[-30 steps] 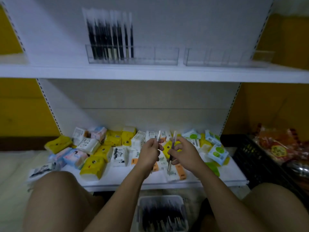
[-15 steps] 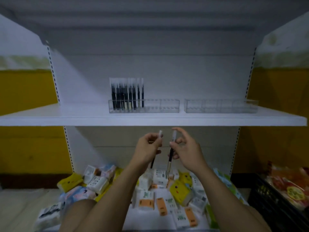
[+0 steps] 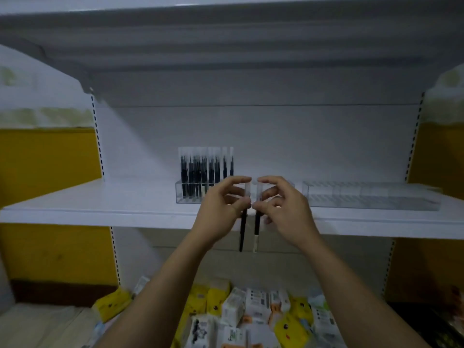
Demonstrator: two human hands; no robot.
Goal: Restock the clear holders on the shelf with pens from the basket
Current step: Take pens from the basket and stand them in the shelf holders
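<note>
Two pens [image 3: 242,232] upright, one pinched in left hand [image 3: 221,209], one in right hand [image 3: 285,209], before the left holder [image 3: 188,197], stocked only at its left end; right holder [image 3: 371,198] looks empty, so mostly undone.

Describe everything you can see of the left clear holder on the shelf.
The left clear holder is a long, low tray of what looks like transparent plastic, standing flat on the white shelf. Upright black pens with clear caps fill its left end. The left hand and right hand hide much of the rest.
</note>
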